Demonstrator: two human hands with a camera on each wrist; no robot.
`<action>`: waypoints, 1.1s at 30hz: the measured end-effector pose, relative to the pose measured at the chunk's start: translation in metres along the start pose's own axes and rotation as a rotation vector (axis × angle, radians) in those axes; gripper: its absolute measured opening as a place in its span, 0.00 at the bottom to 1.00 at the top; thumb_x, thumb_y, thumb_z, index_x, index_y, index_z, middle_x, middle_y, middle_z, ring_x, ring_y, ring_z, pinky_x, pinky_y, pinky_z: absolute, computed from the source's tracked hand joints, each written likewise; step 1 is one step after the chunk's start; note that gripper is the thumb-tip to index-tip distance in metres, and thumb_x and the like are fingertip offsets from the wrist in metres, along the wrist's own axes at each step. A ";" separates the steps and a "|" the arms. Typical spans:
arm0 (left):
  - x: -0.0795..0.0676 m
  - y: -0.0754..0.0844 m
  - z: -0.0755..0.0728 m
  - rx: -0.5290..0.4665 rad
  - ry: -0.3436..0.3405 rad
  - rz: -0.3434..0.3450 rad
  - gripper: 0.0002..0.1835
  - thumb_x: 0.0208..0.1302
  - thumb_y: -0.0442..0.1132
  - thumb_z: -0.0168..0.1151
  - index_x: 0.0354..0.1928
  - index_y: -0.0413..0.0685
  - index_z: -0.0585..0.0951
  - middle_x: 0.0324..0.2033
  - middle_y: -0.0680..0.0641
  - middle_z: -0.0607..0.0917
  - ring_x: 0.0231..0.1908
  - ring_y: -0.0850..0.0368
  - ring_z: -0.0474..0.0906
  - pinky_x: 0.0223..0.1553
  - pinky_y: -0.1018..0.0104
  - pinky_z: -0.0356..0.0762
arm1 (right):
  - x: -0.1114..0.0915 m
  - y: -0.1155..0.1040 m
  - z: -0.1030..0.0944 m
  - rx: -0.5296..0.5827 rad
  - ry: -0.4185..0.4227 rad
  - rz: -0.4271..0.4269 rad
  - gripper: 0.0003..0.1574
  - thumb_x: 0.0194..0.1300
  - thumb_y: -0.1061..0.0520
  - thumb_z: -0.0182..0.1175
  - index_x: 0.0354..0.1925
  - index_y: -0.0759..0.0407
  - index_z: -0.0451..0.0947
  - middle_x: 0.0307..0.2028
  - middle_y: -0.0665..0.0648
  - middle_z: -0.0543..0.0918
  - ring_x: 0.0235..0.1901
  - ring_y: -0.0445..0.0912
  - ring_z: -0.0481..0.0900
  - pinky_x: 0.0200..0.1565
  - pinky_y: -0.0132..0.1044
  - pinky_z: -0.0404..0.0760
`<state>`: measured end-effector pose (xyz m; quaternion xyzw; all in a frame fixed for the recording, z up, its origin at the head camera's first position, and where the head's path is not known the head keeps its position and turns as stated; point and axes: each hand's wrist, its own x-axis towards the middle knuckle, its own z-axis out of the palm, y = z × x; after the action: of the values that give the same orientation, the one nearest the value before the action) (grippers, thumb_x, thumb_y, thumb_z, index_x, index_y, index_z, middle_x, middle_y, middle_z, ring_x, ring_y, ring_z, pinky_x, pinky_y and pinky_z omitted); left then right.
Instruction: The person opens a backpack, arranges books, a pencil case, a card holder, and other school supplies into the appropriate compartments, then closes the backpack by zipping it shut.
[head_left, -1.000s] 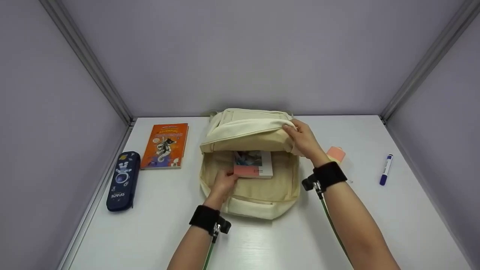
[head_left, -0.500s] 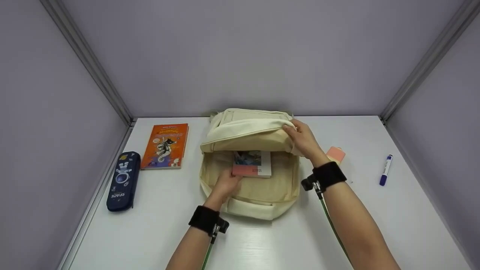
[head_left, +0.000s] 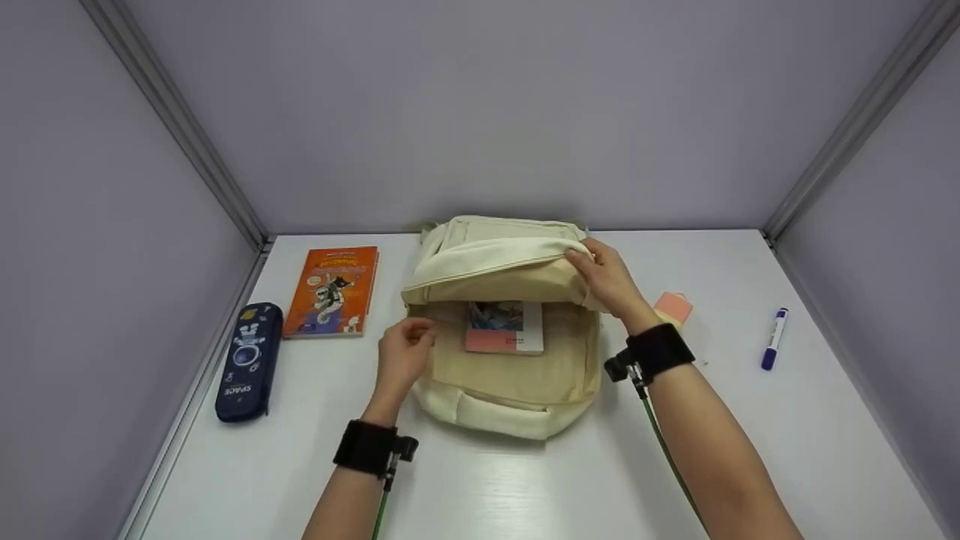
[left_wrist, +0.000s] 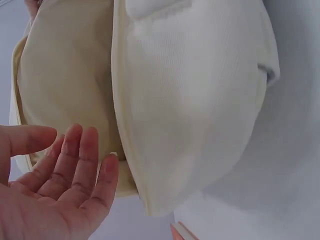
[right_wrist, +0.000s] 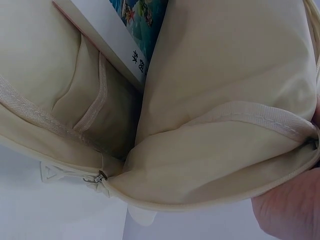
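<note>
A cream backpack [head_left: 495, 420] lies unzipped on the white table, its front flap [head_left: 487, 259] folded up. Inside it rests a book [head_left: 504, 327] with a pink, white and blue cover; the flap hides its upper part. My right hand [head_left: 609, 279] pinches the flap's edge at the upper right and holds it raised. At the bag's left side hovers my left hand [head_left: 405, 354], fingers loosely bent with nothing in them. In the left wrist view that hand [left_wrist: 60, 190] shows its palm and relaxed fingers beside the bag's opening.
An orange book [head_left: 331, 292] lies to the left of the backpack, with a dark blue space-themed pencil case [head_left: 249, 361] beside it. On the right are pink and yellow sticky notes [head_left: 673, 307], partly behind the right wrist, and a blue marker [head_left: 775, 339]. Grey walls enclose the table.
My left hand has let go of the book in the backpack and moved out to the left, over the bag's edge. The right hand keeps holding the flap in place.
</note>
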<state>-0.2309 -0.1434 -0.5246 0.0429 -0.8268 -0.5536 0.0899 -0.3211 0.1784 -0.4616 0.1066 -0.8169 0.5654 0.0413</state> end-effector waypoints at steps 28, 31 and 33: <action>0.047 -0.108 -0.051 0.676 -0.151 -0.111 0.33 0.73 0.42 0.53 0.71 0.30 0.59 0.72 0.27 0.51 0.71 0.28 0.41 0.66 0.31 0.41 | -0.005 0.001 0.003 -0.011 -0.027 -0.001 0.14 0.74 0.53 0.56 0.40 0.64 0.76 0.28 0.51 0.69 0.28 0.42 0.66 0.33 0.34 0.65; 0.045 -0.109 -0.052 0.672 -0.152 -0.104 0.32 0.72 0.41 0.53 0.71 0.30 0.59 0.71 0.27 0.52 0.71 0.28 0.43 0.66 0.33 0.40 | -0.004 0.001 0.004 -0.015 -0.027 -0.006 0.15 0.74 0.53 0.56 0.41 0.66 0.76 0.30 0.52 0.71 0.30 0.43 0.67 0.34 0.34 0.66; 0.042 -0.108 -0.052 0.668 -0.155 -0.095 0.32 0.72 0.41 0.53 0.71 0.29 0.59 0.71 0.26 0.52 0.71 0.28 0.44 0.66 0.33 0.40 | -0.004 0.001 0.004 -0.018 -0.024 -0.008 0.15 0.74 0.53 0.56 0.42 0.67 0.76 0.30 0.53 0.71 0.31 0.44 0.67 0.35 0.34 0.66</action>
<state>-0.2647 -0.2395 -0.6012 0.0662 -0.9639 -0.2574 -0.0180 -0.3175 0.1758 -0.4642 0.1164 -0.8218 0.5566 0.0346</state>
